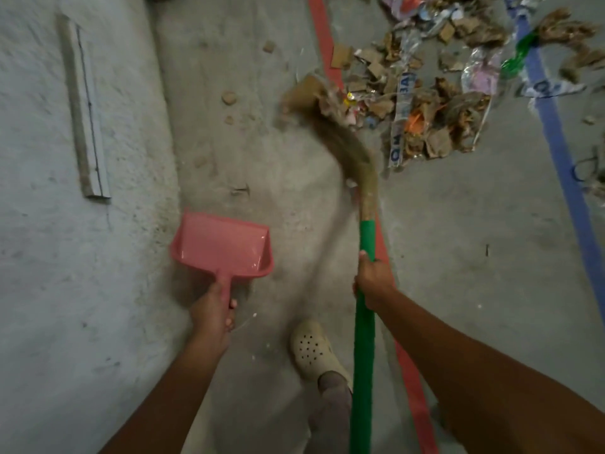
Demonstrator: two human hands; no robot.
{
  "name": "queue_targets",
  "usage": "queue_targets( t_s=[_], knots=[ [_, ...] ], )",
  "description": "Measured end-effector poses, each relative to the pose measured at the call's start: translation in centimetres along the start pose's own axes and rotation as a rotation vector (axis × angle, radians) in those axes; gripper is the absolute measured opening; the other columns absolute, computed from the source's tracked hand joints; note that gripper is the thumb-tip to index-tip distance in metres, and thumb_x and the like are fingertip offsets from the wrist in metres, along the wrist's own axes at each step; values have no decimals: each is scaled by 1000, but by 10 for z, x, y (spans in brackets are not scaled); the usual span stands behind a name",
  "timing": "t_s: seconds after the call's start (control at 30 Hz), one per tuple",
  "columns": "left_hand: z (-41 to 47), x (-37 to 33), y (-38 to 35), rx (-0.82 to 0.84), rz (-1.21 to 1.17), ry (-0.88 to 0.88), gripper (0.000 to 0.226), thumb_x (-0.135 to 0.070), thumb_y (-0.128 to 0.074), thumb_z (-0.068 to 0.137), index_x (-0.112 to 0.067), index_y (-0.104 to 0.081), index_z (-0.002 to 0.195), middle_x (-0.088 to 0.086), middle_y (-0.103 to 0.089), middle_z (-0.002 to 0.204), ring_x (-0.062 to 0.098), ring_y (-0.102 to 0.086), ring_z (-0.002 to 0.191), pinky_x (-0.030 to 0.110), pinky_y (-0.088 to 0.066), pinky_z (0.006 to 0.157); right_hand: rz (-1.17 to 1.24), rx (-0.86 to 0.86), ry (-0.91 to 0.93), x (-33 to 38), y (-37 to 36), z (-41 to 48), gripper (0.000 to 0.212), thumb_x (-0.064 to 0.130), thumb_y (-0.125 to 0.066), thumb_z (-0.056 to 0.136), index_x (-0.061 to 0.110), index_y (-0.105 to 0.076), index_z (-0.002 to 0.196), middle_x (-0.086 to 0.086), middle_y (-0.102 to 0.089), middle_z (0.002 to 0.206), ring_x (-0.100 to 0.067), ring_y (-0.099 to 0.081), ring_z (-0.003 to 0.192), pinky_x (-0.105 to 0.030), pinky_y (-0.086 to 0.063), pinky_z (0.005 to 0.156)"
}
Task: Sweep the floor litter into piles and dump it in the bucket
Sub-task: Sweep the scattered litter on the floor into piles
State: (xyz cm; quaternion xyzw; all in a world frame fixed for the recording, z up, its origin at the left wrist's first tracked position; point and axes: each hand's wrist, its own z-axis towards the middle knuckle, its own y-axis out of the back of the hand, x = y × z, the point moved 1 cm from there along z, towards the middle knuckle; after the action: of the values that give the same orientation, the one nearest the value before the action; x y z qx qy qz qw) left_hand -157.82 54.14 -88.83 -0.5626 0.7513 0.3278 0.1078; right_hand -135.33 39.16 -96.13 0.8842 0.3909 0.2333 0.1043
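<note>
A beige clog [311,350] stands at 6 o'clock beside a red floor stripe [411,381]; a blue stripe [553,126] runs at 3 o'clock.

We seem to be in a warehouse or workshop: a bare concrete floor [262,178] dusted with grit, a red line [323,37] and a blue line [555,136] marked along it, a rough whitewashed wall [49,240] carrying a thin strip [83,106], and litter [425,103] of torn cardboard and plastic wrappers.
</note>
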Motion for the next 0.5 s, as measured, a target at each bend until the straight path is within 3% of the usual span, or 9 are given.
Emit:
queue_targets(
  t_s=[0.1,0.2,0.4,0.5],
  knots=[
    [3,-6,-20,64,55,-19,35,-39,-61,96,-15,-57,71,4,-49,51,10,-26,29,11,-17,36,209,-203,-3,12,36,-11,40,43,-44,104,5,-56,99,-15,-60,75,-22,-55,49,-20,-40,34],
    [-5,-14,-42,89,58,-44,38,-35,-60,97,-10,-54,69,3,-50,46,9,-26,25,10,-16,34,213,-285,76,21,66,-33,41,43,-42,105,4,-55,100,-15,-60,77,-20,-55,51,-16,-35,29],
    [-26,-34,-63,116,71,-50,38,-36,-61,97,-10,-53,71,9,-50,58,7,-29,26,12,-18,32,136,-239,176,28,86,-83,38,39,-42,106,5,-54,95,-12,-56,72,-19,-52,51,-16,-37,32],
    [-30,-42,-59,131,82,-49,40,-40,-61,97,-10,-54,72,9,-50,59,6,-30,27,12,-18,31,59,-160,223,20,81,-101,38,39,-43,105,3,-56,103,-7,-56,68,-15,-53,49,-19,-43,37]
  ],
)
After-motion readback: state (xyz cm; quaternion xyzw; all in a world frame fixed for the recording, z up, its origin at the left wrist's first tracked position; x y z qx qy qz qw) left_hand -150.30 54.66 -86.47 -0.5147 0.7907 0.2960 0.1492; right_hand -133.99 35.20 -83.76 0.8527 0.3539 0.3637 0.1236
